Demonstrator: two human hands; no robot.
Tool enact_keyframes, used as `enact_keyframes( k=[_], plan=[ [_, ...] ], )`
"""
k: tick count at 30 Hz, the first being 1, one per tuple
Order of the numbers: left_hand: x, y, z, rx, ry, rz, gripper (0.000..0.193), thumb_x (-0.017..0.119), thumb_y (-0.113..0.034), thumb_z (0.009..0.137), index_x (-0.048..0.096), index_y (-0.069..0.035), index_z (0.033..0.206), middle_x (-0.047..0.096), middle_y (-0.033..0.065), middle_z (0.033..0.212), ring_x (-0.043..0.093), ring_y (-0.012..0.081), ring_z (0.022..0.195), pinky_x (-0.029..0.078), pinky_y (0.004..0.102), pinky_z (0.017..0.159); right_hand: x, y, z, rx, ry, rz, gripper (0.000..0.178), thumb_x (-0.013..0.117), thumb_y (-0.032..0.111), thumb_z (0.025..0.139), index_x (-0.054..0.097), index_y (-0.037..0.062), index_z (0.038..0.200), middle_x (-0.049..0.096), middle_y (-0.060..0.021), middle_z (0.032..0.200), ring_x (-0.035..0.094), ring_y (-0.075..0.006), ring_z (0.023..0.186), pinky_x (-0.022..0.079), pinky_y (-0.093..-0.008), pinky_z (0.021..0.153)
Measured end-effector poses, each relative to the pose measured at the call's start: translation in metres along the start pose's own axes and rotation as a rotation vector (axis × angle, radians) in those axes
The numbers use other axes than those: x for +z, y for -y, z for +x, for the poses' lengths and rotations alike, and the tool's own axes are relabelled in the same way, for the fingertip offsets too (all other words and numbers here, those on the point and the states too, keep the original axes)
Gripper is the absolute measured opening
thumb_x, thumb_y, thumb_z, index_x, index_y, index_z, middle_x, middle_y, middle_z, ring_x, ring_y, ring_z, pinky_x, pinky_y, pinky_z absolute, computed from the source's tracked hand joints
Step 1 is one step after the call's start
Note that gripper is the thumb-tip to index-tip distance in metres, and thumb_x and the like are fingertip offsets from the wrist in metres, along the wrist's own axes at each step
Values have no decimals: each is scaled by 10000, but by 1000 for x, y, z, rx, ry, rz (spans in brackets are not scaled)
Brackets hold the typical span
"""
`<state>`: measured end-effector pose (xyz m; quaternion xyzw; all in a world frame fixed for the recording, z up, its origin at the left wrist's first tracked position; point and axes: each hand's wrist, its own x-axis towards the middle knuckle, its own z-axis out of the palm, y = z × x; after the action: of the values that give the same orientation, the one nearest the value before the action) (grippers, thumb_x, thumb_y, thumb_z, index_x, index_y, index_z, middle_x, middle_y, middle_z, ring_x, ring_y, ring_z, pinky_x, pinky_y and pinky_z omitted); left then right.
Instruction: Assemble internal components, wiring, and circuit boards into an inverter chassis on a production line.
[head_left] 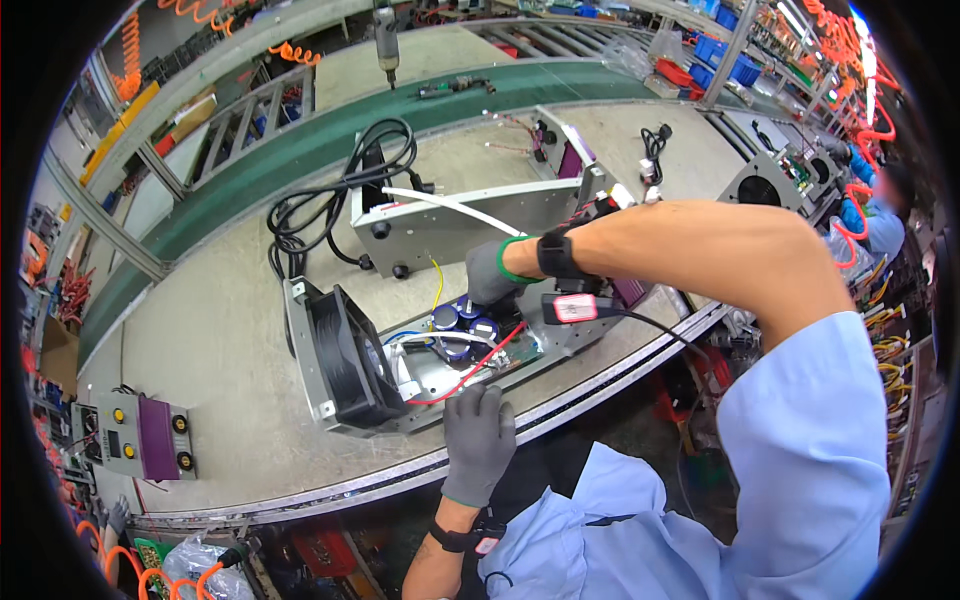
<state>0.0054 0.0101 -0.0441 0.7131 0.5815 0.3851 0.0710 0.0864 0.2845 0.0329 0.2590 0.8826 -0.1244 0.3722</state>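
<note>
In front of me on the workbench lies an open grey metal chassis (pixel 330 408) with a black fan (pixel 350 350) at its left end. Inside it are several blue-topped capacitors (pixel 457 345), a red wire (pixel 470 378) and white tubing or cable. My right hand (pixel 492 274), grey-gloved, reaches across from the right to the capacitors; its fingers curl down and whatever they grip is hidden. My left hand (pixel 479 445), also gloved, is at the chassis's near edge, close to the red wire, with its fingers extended and nothing visibly held.
Behind the chassis stands a grey metal cover (pixel 450 240) beside a coiled black power cable (pixel 300 215). A purple-and-grey unit (pixel 150 440) sits at the far left. A screwdriver (pixel 387 50) hangs over the green belt (pixel 540 85). A co-worker (pixel 885 220) is at the right.
</note>
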Motion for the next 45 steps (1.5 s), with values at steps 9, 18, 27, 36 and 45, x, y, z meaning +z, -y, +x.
enact_keyframes(
  k=[9, 18, 27, 36, 45],
  plan=[
    [8, -2, -8, 56, -108, 76, 324, 717, -59, 823, 669, -25, 1141, 625, 175, 1113, 584, 389, 969, 506, 491, 855, -10, 57, -94, 190, -758, -56, 242, 701, 279, 874, 784, 69, 960, 749, -180, 977, 747, -358, 918, 590, -472, 752],
    [-9, -29, 10, 185, -162, 88, 298, 677, -64, 806, 651, -30, 1101, 617, 156, 1111, 586, 385, 983, 485, 496, 878, 190, 152, -201, -158, -571, 355, 336, 651, 383, 969, 677, 70, 1091, 722, -169, 958, 736, -373, 879, 588, -508, 749],
    [-6, -30, 135, 469, 164, 371, 330, 693, -150, 815, 641, -39, 1121, 641, 204, 1136, 563, 430, 1099, 443, 559, 974, 389, 117, -258, 484, -687, 808, 327, 621, 383, 970, 743, 95, 1065, 715, -159, 1005, 704, -372, 989, 565, -509, 850],
    [18, 28, 150, 73, 154, 500, 520, 663, -205, 962, 575, -12, 1437, 437, 186, 1617, 320, 458, 1520, 301, 522, 1244, 546, 59, -440, 1394, -1480, 943, 240, 665, 270, 922, 737, 74, 1041, 739, -171, 1020, 710, -386, 947, 561, -460, 846],
    [7, 21, 125, 198, -30, 483, 466, 625, -175, 984, 604, -35, 1429, 406, 233, 1622, 306, 505, 1514, 320, 559, 1219, 699, 52, -660, 2507, -1801, 412, 649, 771, 456, 889, 619, -37, 1282, 656, -203, 1202, 548, -346, 1264, 427, -485, 1067]
  ],
)
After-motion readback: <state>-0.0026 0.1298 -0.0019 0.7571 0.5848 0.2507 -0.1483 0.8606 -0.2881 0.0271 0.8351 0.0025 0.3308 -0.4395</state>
